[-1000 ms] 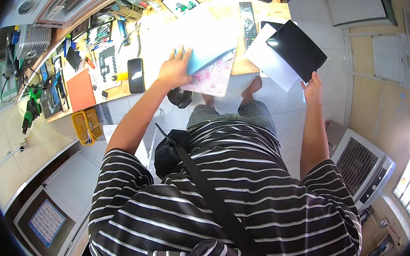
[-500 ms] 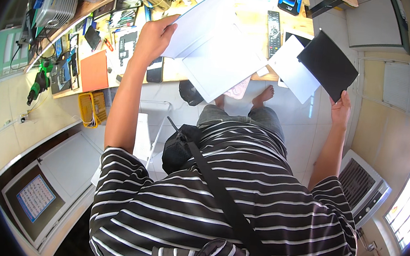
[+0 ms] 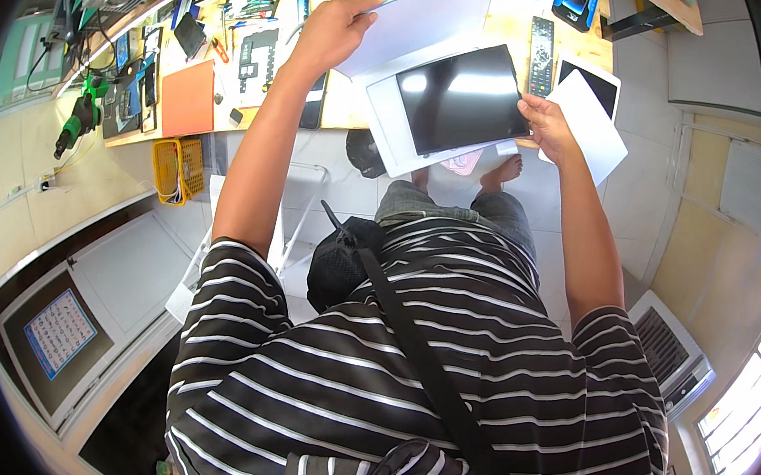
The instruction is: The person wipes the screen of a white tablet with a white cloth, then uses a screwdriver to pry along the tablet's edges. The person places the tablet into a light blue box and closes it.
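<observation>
My left hand [image 3: 334,36] grips the upper edge of a white folding cover [image 3: 429,22], holding its upper flap raised. The lower half of the cover lies spread at the table's front edge. Over that half, my right hand [image 3: 548,130] holds a thin, black, glossy screen panel [image 3: 457,103] by its right edge, thumb on top. The panel is tilted, with light reflecting off it; whether it touches the cover, I cannot tell. A white flat panel [image 3: 592,130] sits just right of my right hand, partly over a white-framed tablet [image 3: 592,84].
A black remote control [image 3: 541,56] and a blue case [image 3: 575,4] lie at the table's right. To the left are an orange flat folder [image 3: 188,98], a yellow basket [image 3: 171,172] below the edge, and a hanging green tool [image 3: 83,115].
My right hand has brought the black screen panel leftward from the far right to over the white cover, its glossy face now showing. My left hand still holds the flap.
</observation>
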